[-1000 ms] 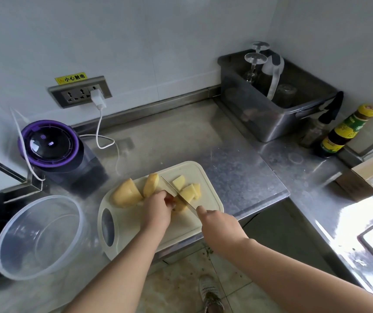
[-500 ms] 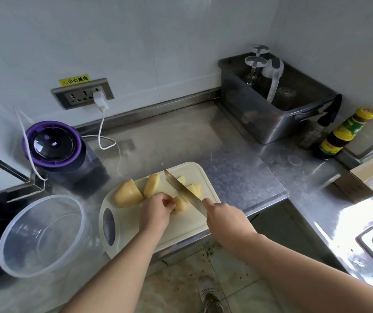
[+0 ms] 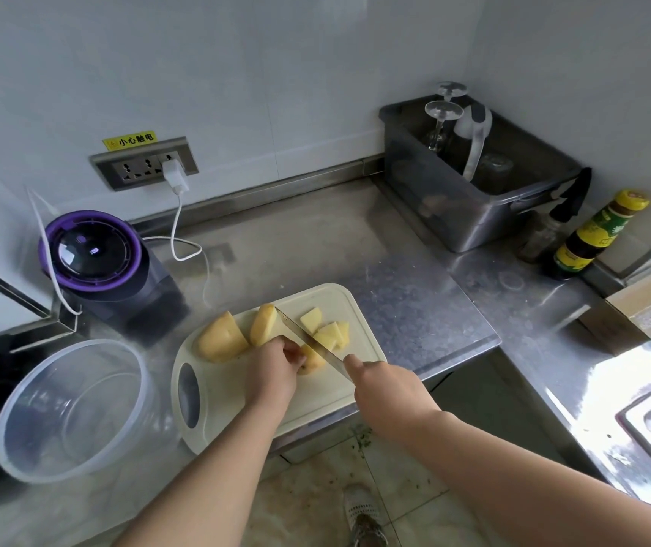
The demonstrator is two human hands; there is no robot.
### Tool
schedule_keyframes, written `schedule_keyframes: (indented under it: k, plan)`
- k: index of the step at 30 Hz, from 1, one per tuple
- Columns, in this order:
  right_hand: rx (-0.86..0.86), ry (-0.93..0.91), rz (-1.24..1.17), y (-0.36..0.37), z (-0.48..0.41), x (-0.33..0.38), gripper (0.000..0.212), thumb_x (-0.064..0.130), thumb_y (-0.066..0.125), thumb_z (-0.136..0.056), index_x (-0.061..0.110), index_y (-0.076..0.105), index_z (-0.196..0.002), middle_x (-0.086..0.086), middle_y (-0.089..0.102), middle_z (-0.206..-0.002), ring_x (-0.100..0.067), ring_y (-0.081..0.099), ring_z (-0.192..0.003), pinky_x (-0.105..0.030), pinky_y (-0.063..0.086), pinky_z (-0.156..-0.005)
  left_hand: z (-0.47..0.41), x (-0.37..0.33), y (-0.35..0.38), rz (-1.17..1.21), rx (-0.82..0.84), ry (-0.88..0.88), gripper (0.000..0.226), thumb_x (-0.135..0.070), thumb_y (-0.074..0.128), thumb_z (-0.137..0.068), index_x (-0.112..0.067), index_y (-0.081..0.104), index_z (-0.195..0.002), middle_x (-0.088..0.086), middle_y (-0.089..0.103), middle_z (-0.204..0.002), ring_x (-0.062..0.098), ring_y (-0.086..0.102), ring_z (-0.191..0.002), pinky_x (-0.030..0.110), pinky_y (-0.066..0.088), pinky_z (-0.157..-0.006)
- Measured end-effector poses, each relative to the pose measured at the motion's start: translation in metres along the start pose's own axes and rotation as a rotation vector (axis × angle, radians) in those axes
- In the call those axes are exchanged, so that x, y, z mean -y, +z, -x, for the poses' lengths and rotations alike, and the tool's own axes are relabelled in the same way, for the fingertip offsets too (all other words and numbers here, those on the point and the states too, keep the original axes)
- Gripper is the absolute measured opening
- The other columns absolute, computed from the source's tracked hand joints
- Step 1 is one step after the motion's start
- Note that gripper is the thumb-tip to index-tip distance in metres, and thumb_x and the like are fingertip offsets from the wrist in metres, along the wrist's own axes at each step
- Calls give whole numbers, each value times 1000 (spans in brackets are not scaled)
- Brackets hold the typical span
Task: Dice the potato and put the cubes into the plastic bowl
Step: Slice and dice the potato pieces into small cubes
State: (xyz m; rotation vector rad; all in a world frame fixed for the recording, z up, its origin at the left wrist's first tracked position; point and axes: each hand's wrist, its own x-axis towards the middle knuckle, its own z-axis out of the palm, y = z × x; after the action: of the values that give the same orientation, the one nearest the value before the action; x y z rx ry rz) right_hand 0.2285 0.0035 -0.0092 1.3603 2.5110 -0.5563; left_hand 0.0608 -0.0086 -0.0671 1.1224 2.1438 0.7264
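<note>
Far left, I've got the plastic bowl [image 3: 79, 404] sitting on the worktop [image 3: 414, 294], clear right down to its base and just beside the cutting board [image 3: 237, 396]. On the board's left part lies a big potato chunk [image 3: 221, 343], with a second chunk [image 3: 262, 324] touching it on the right. Now the left hand [image 3: 272, 373] — knuckles up, fingers curled down, pinching a smaller potato piece [image 3: 312, 361] against the board. The knife [image 3: 308, 341] runs diagonally across it, tip up by the second chunk, edge down on the held piece. Right of the blade, a small cluster of cut pieces [image 3: 329, 333] lies near the board's far corner. The right hand [image 3: 390, 396] is wrapped round the handle, one finger stretched forward onto the blade, forearm coming in from lower right. Further right, at the back — a metal tub [image 3: 454, 215] holding two upturned stem glasses [image 3: 440, 120] and a white utensil [image 3: 475, 144]. A dark sauce bottle [image 3: 592, 238] stands beside the tub.
</note>
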Motion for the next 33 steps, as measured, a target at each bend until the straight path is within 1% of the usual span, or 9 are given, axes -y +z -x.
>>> schedule_keyframes:
  k: [3, 7, 11, 14, 17, 19, 22, 29, 33]
  plan:
    - [43, 0, -6, 5, -5, -4, 44, -14, 37, -83, 12, 38, -118, -3, 35, -65, -17, 29, -51, -28, 25, -43, 3, -2, 0, -19, -17, -12, 12, -11, 64, -90, -19, 59, -82, -8, 60, -78, 16, 58, -82, 24, 38, -75]
    - [92, 9, -15, 18, -9, -9, 36, -13, 36, -81, 13, 37, -106, -2, 36, -67, -17, 32, -53, -28, 27, -45, 2, 0, 1, -62, -42, -18, 12, -13, 66, -89, -20, 57, -83, -7, 60, -80, 19, 61, -85, 25, 41, -72]
    - [91, 56, -80, 10, -14, -18, 30, -7, 36, -90, 14, 40, -110, -1, 44, -71, -15, 42, -59, -24, 34, -47, 2, 1, -1, -69, -25, -19, 4, -19, 66, -90, -19, 62, -90, -7, 64, -86, 15, 60, -85, 24, 42, -71]
    - [41, 76, -114, 4, -17, -22, 22, -3, 35, -93, 16, 39, -103, -3, 49, -74, -20, 47, -63, -29, 39, -53, 3, 4, -1, -33, -36, -27, 7, -19, 67, -89, -17, 66, -96, -6, 65, -89, 15, 62, -90, 25, 43, -74]
    - [28, 68, -122, 0, -15, -22, 21, 0, 36, -94, 19, 34, -100, -4, 48, -73, -22, 48, -64, -32, 38, -54, 4, 4, 0, 1, -48, -41, 8, -16, 68, -88, -15, 67, -96, -8, 62, -86, 15, 61, -90, 25, 42, -75]
    - [21, 47, -107, -1, -12, -20, 21, 1, 36, -95, 20, 35, -105, -3, 47, -72, -20, 46, -61, -30, 36, -52, 4, 3, 0, 27, -56, -49, 5, -16, 68, -88, -16, 65, -92, -6, 62, -85, 17, 61, -90, 26, 43, -78]
    - [-4, 19, -56, -1, -9, -18, 27, 1, 36, -96, 17, 39, -118, -1, 44, -69, -19, 42, -57, -28, 34, -49, 3, -1, 0, 80, -55, -67, 10, -15, 67, -89, -19, 59, -86, -3, 64, -85, 22, 62, -90, 31, 47, -82]
    - [-9, 0, -29, 0, -5, -16, 31, -1, 36, -95, 15, 38, -123, -3, 45, -72, -21, 43, -57, -29, 34, -49, 5, -5, 1, 46, -57, -49, 9, -18, 67, -89, -18, 60, -85, -2, 67, -85, 18, 61, -85, 28, 44, -77]
    - [-4, -17, -1, -1, -4, -16, 35, -2, 37, -95, 15, 37, -125, -3, 45, -72, -20, 41, -56, -29, 32, -48, 4, -5, 2, 43, -59, -49, 9, -17, 68, -88, -18, 60, -84, -2, 68, -84, 19, 63, -86, 27, 45, -78]
